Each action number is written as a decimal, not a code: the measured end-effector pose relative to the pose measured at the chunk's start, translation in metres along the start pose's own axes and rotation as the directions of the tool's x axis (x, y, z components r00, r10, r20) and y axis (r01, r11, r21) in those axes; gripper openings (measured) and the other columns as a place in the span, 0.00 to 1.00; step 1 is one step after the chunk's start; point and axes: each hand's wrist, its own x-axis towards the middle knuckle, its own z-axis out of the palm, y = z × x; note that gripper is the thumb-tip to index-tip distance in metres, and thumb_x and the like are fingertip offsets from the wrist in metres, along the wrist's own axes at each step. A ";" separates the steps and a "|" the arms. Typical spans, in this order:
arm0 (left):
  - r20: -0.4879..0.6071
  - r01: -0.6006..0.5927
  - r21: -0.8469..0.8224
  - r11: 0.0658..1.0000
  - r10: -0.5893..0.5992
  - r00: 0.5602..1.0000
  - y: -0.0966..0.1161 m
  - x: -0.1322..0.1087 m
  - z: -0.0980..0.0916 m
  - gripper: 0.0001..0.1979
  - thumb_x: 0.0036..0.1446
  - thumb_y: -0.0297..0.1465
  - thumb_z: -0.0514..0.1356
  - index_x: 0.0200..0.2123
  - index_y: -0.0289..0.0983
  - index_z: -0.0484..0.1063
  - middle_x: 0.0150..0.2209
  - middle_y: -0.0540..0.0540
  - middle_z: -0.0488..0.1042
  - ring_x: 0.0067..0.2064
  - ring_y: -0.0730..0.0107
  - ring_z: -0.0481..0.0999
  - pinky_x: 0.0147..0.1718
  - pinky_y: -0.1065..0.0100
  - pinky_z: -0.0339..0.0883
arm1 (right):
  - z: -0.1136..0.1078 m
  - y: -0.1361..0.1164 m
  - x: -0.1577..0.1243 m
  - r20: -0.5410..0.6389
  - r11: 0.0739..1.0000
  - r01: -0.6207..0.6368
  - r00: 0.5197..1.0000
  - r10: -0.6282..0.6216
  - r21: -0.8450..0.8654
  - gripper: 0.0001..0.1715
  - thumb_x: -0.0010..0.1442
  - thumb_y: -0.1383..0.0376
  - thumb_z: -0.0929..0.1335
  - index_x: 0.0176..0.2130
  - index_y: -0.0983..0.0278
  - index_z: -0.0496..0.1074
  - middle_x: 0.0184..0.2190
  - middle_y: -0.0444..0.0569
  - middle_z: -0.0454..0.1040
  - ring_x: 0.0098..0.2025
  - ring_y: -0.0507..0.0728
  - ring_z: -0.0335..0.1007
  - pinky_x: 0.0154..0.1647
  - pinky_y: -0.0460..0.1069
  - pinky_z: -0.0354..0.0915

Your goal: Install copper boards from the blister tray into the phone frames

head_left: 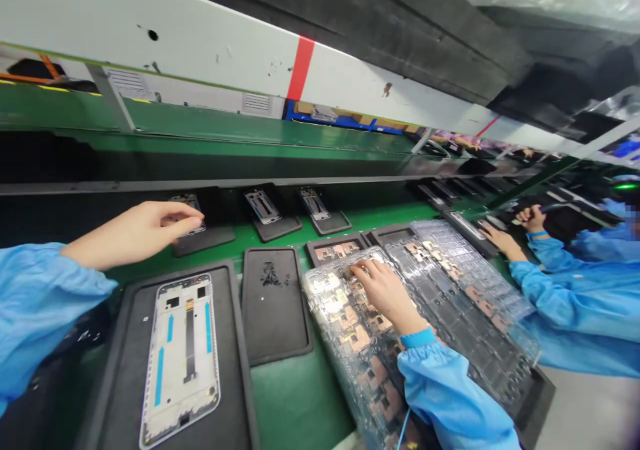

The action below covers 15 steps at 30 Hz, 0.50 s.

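Over the phone frame in a black tray at the back left, my left hand (165, 227) has its fingers pressed together; what they hold, if anything, is hidden. My right hand (383, 290) reaches down with bent fingers onto a clear plastic tray (335, 363) of copper-coloured parts, its fingertips at the upper end among the parts. A larger white phone frame (180, 363) with blue strips and a dark flex strip lies in a black foam tray (120, 363) at the front left. Beside it is a black tray (275, 310) with small dark bits.
Two more phone frames (263, 207) in black trays stand on the green belt (230, 240). Further clear trays (450, 290) lie to the right. A co-worker's hands (505, 242) and blue sleeves are at the right edge. A white beam (225, 43) crosses above.
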 end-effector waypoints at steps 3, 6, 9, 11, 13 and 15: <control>0.173 0.025 -0.114 0.993 -0.004 0.985 0.026 -0.025 0.027 0.21 0.64 0.48 0.66 0.46 0.35 0.83 0.45 0.45 0.86 0.45 0.61 0.86 0.37 0.74 0.80 | -0.025 -0.019 0.006 -0.200 0.997 0.069 0.977 -0.073 -0.027 0.11 0.66 0.79 0.67 0.41 0.69 0.79 0.37 0.57 0.82 0.38 0.61 0.75 0.40 0.53 0.68; 0.426 0.181 -0.280 0.943 -0.047 0.903 0.051 -0.046 0.061 0.32 0.63 0.58 0.62 0.46 0.32 0.83 0.43 0.34 0.86 0.43 0.49 0.88 0.37 0.60 0.85 | -0.068 -0.067 0.016 -0.368 0.985 0.169 0.913 -0.173 -0.043 0.10 0.72 0.73 0.67 0.49 0.70 0.77 0.43 0.58 0.83 0.43 0.61 0.76 0.46 0.54 0.68; 0.550 0.301 -0.458 0.837 0.000 0.835 0.064 -0.056 0.085 0.31 0.56 0.55 0.71 0.44 0.31 0.83 0.43 0.33 0.86 0.49 0.45 0.87 0.45 0.57 0.84 | -0.107 -0.121 0.033 -0.488 0.916 0.396 0.788 -0.376 -0.066 0.15 0.71 0.71 0.69 0.56 0.70 0.74 0.46 0.58 0.83 0.44 0.61 0.77 0.44 0.55 0.68; 0.471 0.264 -0.530 0.806 0.021 0.882 0.062 -0.059 0.087 0.25 0.54 0.47 0.75 0.44 0.33 0.82 0.43 0.36 0.86 0.51 0.49 0.86 0.50 0.62 0.82 | -0.117 -0.139 0.050 -0.510 0.863 0.502 0.757 -0.408 0.055 0.15 0.71 0.69 0.70 0.56 0.68 0.75 0.46 0.57 0.83 0.44 0.61 0.78 0.44 0.55 0.70; 0.330 0.220 -0.574 0.789 -0.023 0.944 0.051 -0.063 0.075 0.22 0.56 0.41 0.75 0.48 0.34 0.79 0.41 0.39 0.87 0.49 0.53 0.87 0.47 0.66 0.83 | -0.109 -0.138 0.076 -0.383 0.868 0.381 0.889 -0.250 0.318 0.14 0.72 0.64 0.70 0.55 0.62 0.77 0.49 0.54 0.83 0.50 0.60 0.77 0.51 0.55 0.72; 0.183 0.191 -0.597 0.780 -0.100 0.978 0.036 -0.072 0.055 0.22 0.59 0.39 0.73 0.52 0.35 0.76 0.40 0.39 0.86 0.45 0.54 0.88 0.40 0.68 0.85 | -0.086 -0.122 0.109 -0.139 0.875 0.081 0.990 -0.016 0.476 0.14 0.74 0.60 0.68 0.55 0.60 0.77 0.51 0.53 0.81 0.54 0.60 0.77 0.57 0.56 0.72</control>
